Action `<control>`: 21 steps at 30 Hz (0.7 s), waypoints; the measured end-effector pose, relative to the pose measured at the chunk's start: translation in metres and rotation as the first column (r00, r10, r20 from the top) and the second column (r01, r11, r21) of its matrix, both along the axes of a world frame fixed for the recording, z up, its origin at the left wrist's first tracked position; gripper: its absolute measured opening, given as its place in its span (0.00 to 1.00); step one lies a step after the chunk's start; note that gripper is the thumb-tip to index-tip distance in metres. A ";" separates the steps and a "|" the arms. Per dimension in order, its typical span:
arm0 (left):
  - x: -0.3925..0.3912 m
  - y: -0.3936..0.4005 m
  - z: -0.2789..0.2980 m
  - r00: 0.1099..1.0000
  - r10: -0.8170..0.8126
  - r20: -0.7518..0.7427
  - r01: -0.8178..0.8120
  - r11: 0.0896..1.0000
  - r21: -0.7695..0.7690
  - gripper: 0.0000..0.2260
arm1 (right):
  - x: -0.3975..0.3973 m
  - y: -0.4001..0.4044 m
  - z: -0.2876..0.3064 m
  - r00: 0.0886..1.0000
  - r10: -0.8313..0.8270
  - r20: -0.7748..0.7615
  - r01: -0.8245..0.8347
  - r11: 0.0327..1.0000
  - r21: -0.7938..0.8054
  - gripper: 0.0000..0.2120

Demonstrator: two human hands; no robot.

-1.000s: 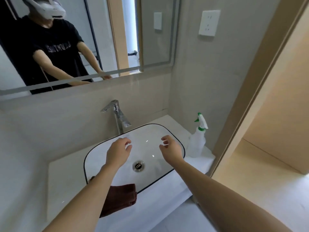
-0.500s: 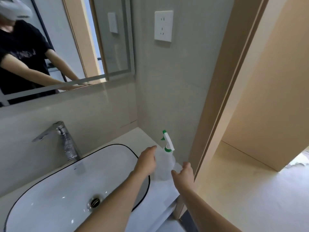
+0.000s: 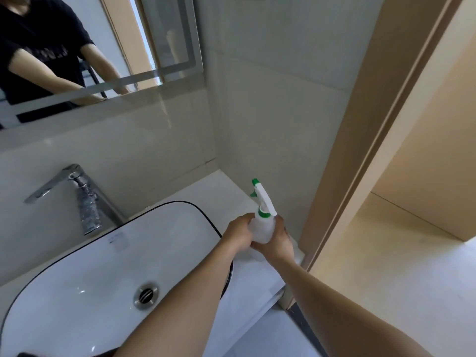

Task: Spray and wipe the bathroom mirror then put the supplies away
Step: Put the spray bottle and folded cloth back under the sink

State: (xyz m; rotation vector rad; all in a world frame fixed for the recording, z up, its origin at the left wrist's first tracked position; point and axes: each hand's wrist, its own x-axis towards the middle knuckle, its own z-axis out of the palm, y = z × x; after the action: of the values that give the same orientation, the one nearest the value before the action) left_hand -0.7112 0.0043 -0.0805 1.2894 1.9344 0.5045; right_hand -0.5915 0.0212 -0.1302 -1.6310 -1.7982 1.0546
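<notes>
Both hands meet at the translucent white plastic spray bottle with a white trigger head and green collar and nozzle tip (image 3: 261,226), just right of the frame's centre. The left hand (image 3: 238,234) wraps the bottle's left side, its fingers curled round the body and the knuckles turned toward the camera. The right hand (image 3: 279,240) closes on the right side and lower part of the bottle, with the thumb lying along the body just under the green collar. Between the two hands only the shoulder and upper body of the bottle show; its base is hidden, so whether it rests on the counter or is lifted cannot be told. The bottle stands about upright, the trigger head leaning up and to the left.

The bottle sits over the right end of the pale white stone countertop (image 3: 206,191), close to the corner where the tiled walls meet. Just left of the hands is the white oval ceramic basin with a thin black rim (image 3: 77,279), with a round metal drain (image 3: 146,295) in its lower part. A chrome tap (image 3: 77,194) stands behind the basin at the left of the frame. The wall mirror with a frosted band along its lower edge (image 3: 103,47) fills the upper left, reflecting a person in a black T-shirt with both forearms reaching forward. A pale wooden door frame (image 3: 373,124) runs down the right side.
</notes>
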 end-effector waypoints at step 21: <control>-0.158 -0.196 0.314 0.882 0.437 0.173 -0.387 0.466 0.795 0.08 | -0.176 -0.083 0.348 0.423 0.662 -0.619 -0.564 0.727 0.392 0.44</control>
State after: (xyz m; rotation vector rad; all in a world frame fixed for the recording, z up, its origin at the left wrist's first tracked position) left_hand -0.8692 -0.1912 0.2335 1.3155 2.1317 1.8273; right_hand -0.7673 -0.0617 0.2180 -0.2443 -1.8003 1.5682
